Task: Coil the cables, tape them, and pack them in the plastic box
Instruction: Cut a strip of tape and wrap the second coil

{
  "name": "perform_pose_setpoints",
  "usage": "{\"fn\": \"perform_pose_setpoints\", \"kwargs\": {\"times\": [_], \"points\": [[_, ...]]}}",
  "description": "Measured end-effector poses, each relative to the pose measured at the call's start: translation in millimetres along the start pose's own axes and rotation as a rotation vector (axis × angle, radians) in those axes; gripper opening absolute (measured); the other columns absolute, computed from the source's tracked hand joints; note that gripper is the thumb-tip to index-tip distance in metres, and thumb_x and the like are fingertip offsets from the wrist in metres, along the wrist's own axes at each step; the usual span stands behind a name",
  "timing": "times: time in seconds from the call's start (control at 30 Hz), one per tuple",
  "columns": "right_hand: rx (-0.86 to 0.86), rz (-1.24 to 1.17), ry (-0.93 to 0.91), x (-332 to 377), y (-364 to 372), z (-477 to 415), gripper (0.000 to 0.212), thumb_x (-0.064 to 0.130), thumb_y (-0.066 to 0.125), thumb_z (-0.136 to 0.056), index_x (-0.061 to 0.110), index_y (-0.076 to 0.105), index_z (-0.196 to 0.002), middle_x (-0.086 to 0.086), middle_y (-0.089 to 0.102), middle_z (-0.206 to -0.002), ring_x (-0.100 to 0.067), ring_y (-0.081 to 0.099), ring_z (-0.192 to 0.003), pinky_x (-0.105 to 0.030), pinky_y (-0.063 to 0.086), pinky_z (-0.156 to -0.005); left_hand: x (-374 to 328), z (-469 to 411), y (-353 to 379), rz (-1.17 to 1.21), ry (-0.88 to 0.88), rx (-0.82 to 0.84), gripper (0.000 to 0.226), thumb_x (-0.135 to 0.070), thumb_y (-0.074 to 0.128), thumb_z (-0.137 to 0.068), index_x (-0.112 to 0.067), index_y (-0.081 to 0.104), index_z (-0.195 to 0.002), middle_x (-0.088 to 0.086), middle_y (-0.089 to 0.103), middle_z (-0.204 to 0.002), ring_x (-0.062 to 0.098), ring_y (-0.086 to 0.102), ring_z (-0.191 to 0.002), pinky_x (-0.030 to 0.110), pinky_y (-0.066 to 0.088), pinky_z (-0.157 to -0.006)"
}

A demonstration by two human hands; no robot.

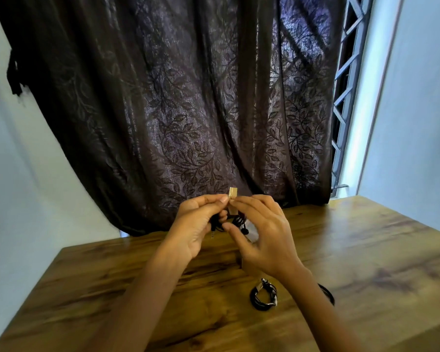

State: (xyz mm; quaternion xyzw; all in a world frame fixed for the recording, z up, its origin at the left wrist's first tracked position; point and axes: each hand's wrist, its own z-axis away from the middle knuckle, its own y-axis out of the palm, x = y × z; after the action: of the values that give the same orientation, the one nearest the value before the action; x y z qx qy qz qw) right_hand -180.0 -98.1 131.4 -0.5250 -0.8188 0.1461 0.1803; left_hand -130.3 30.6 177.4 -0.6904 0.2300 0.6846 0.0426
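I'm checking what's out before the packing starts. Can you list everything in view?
held cable: one, black, bunched between both hands above the table
tape: one strip, tan, sticking up from the fingertips
coiled cable: one, black, taped, on the table by the right forearm
second cable: one, black, on the table, mostly hidden behind the right forearm
table: one, brown wood, foreground
curtain: one, dark with a leaf pattern, behind the table
grille: one, grey, right of the curtain
walls: pale blue, on both sides
left hand: holds the held cable
right hand: pinches the tape
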Motion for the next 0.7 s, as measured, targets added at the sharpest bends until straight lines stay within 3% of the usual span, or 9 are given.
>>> {"fn": "perform_pose_setpoints", "kwargs": {"times": [0.13,0.23,0.33,0.47,0.6,0.7], "points": [[-0.092,-0.376,0.289,2,0,-5,0.024,0.037,0.057,-0.085,0.025,0.061,-0.106,0.015,0.061,-0.101,-0.007,0.056,-0.098,-0.019,0.046,-0.082,2,-1,-1,-0.021,-0.001,0.006,0.006,-0.006,0.064,-0.082,-0.01,0.069,-0.081,0.002,0.068,-0.068,0.007,0.057,-0.058,0.026,0.05,-0.075],[-0.011,-0.724,0.541,-2,4,-10,0.018,0.022,0.063,-0.087,0.012,0.059,-0.102,0.001,0.067,-0.094,-0.01,0.064,-0.09,-0.021,0.05,-0.077,1,-2,0,-0.047,-0.001,0.029,0.006,-0.008,0.065,-0.082,-0.01,0.069,-0.084,0.002,0.068,-0.073,0.007,0.057,-0.059,0.029,0.049,-0.08],[0.003,-0.97,0.648,-4,5,-13,0.016,0.008,0.061,-0.085,0.001,0.053,-0.096,0.001,0.067,-0.074,-0.008,0.065,-0.072,-0.019,0.052,-0.068,1,-2,-1,-0.08,0.01,0.054,0.005,-0.01,0.065,-0.081,-0.012,0.069,-0.084,0.001,0.068,-0.072,0.006,0.057,-0.061,0.03,0.048,-0.083],[-0.003,-0.983,0.641,-8,4,-14,0.022,0.02,0.068,-0.074,0.007,0.054,-0.085,-0.002,0.064,-0.066,-0.021,0.061,-0.068,-0.03,0.05,-0.065,2,-3,-2,-0.118,0.032,0.075,0.006,-0.009,0.065,-0.082,-0.012,0.069,-0.085,-0.003,0.069,-0.068,0.006,0.058,-0.062,0.024,0.05,-0.076],[-0.021,-0.875,0.632,-11,6,-15,0.018,0.01,0.072,-0.076,0.007,0.055,-0.082,-0.014,0.06,-0.07,-0.026,0.056,-0.068,-0.029,0.05,-0.062,4,-6,-4,-0.19,0.08,0.06,0.009,-0.011,0.065,-0.082,-0.009,0.069,-0.09,0.002,0.071,-0.078,0.006,0.061,-0.065,0.016,0.051,-0.065],[-0.045,-0.824,0.602,-13,7,-14,0.02,0.013,0.074,-0.075,0.007,0.056,-0.082,-0.028,0.061,-0.075,-0.041,0.058,-0.069,-0.047,0.051,-0.066,5,-8,-5,-0.237,0.113,0.034,0.011,-0.01,0.065,-0.083,-0.007,0.069,-0.092,0.007,0.072,-0.086,0.003,0.062,-0.065,0.013,0.05,-0.063]]}}
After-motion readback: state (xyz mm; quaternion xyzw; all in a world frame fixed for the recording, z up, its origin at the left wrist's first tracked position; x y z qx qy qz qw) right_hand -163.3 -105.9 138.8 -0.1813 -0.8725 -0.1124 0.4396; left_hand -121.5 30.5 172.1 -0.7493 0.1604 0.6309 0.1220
